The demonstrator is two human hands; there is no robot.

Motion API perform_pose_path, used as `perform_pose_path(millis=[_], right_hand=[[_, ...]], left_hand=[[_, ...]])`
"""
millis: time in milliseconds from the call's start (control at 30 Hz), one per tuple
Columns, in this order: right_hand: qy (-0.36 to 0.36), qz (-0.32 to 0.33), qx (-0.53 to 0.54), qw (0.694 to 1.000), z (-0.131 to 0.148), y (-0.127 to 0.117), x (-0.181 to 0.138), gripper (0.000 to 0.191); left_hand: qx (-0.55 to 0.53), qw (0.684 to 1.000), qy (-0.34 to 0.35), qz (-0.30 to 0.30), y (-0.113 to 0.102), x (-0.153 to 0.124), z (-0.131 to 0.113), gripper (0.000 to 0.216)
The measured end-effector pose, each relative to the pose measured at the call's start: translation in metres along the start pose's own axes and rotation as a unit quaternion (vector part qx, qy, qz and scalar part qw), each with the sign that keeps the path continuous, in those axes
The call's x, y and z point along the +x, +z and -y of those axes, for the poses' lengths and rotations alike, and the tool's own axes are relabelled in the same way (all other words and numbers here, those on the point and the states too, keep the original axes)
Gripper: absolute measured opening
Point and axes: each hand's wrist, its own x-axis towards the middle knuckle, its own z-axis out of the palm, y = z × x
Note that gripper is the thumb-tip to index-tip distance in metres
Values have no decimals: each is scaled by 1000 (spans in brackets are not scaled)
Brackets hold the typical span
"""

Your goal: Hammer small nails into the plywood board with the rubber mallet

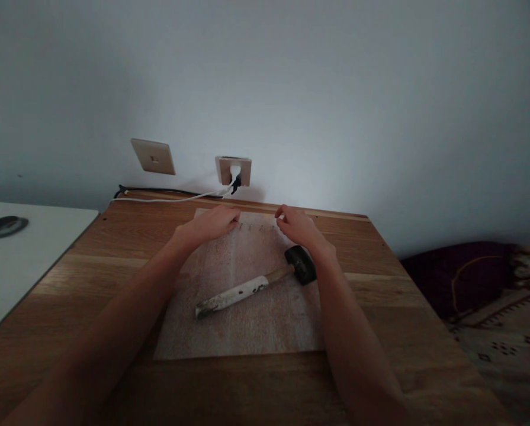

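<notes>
My left hand point(220, 220) rests near the far left part of a pale, rough board point(238, 343), its fingers curled together. Whether anything is between those fingertips is hidden. Over the board's far right part is my right hand point(298, 226), with its thumb and forefinger apart and nothing visible in them. Between the hands, several tiny dark nail-like pieces point(251, 227) form a row, too small to make out well. A hammer point(242, 291) lies slantwise on the board, its worn white-wrapped handle to the left. Its black head point(301, 264) is beside my right forearm.
The board lies on a wooden tabletop point(393, 343) against the wall. Behind it, white and black cables point(171, 200) run to a wall socket point(234, 171). A white surface point(20, 278) at left bears a dark round object point(6, 226). Patterned fabric point(504, 337) lies right.
</notes>
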Motion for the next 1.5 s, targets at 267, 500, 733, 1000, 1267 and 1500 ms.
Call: perform_pose_path(millis=[267, 500, 733, 1000, 1267, 1500], right_hand=[[-8, 7, -2, 1000, 3, -3, -1, 29], [-11, 30, -8, 999, 5, -2, 0, 28], [-23, 45, -40, 998, 15, -3, -3, 25], [-18, 63, -52, 997, 13, 6, 1, 24], [-7, 60, -63, 996, 13, 9, 2, 28], [-16, 63, -61, 996, 11, 11, 2, 28]], left_hand=[[-1, 1000, 3, 1, 0, 1, -2, 15], [11, 1000, -5, 18, 0, 2, -3, 15], [25, 1000, 5, 1, -1, 1, -4, 12], [36, 999, 0, -10, -2, 0, -13, 13], [-13, 1000, 4, -19, -3, -2, -5, 10], [-43, 999, 12, -14, -13, -4, -3, 8]])
